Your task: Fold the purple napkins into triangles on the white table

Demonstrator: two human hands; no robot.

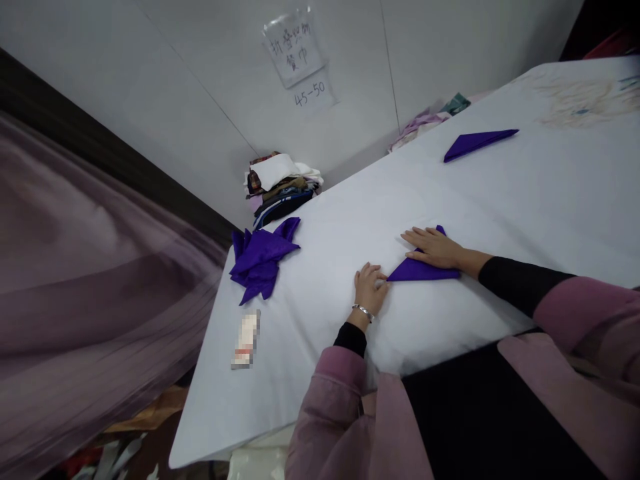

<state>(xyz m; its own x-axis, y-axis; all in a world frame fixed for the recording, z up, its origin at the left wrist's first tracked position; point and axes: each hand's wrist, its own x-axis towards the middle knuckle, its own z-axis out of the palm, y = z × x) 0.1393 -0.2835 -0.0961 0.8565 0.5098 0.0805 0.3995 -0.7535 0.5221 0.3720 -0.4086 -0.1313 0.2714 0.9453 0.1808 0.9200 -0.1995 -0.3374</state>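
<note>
A purple cloth napkin (417, 271), folded into a triangle, lies on the white-covered table (320, 293) in front of me. Flat across its upper part rests my right hand (436, 248), fingers stretched out to the left, covering some of the cloth. My left hand (370, 288), wearing a bracelet, lies palm down on the tablecloth at the napkin's left point. Its fingers are apart and slightly bent, and the thumb side touches or nearly touches that point.
Loose purple napkins (263, 257) are heaped at the table's left end, above a blurred-out card-like item (246, 339). Another folded purple napkin (477, 143) lies far right. Folded clothes (283, 187) sit beyond the back edge, by a wall with a handwritten sign (293, 50). A sheer curtain (100, 280) hangs left.
</note>
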